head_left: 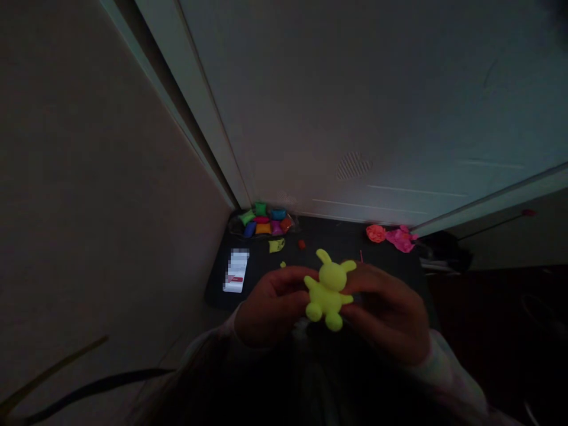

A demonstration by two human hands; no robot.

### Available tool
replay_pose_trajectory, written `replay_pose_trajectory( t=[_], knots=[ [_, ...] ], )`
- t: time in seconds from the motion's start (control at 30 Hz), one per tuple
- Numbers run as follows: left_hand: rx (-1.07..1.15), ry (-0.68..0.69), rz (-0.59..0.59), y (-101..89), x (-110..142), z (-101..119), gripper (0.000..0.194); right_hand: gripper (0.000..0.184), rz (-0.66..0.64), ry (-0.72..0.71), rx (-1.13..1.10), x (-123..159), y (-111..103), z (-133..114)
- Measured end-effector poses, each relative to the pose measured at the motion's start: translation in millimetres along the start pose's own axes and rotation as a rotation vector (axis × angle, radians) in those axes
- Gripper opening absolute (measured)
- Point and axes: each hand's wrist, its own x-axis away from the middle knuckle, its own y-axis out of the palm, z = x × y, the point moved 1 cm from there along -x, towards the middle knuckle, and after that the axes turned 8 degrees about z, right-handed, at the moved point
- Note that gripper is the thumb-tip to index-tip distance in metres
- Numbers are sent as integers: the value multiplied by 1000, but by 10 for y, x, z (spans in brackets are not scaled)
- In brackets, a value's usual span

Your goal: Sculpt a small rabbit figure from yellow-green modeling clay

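Observation:
A yellow-green clay bunny figure [329, 290] faces up between my hands, above the near part of a dark table. It has two long ears, short arms and round feet. My left hand [275, 305] grips it from the left, fingers closed at its side and partly hidden behind it. On the other side, my right hand [393, 307] is closed on the figure, fingers near its head and arm. Just beyond my left fingers lies a small yellow-green bit [283, 264]. A yellow-green torn packet [276, 245] and a small red lump [302, 244] lie farther back.
On the dark table [331, 234], a bag of coloured clay packets [263, 228] lies at the back left, near a lit phone [237, 271]. A coral paper-like flower [376, 233] and a pink one [402, 238] lie at the back right. A pale panel [355, 118] rises behind.

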Motion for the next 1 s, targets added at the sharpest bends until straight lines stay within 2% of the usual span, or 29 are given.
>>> replay_pose_trajectory(
  t=[0.17, 0.27, 0.4, 0.5, 0.73, 0.83, 0.93, 1.0],
  knots=[
    [1, 37, -49, 7, 16, 14, 19, 30, 38, 57, -34, 36, -13, 5],
    [-40, 84, -75, 32, 38, 35, 18, 25, 41, 136, -81, 62, -28, -1],
    [-167, 179, -37, 41, 72, 72, 17, 20, 1, 244, -111, 61, -28, -30],
    [-292, 246, -32, -6, 83, 95, 20, 19, -19, 241, -46, 44, -18, -74],
    [-599, 436, -297, -133, 121, 197, 30, 25, -61, 126, 4, 45, -1, -207],
    [-608, 529, -382, -144, 133, 234, 32, 28, -120, 90, -37, 25, 11, -257],
    [-596, 636, -508, -138, 134, 249, 32, 25, -158, 49, -95, -10, 21, -296],
    [-616, 687, -547, -136, 135, 257, 33, 23, -168, 29, -117, -32, 24, -311]
  ],
)
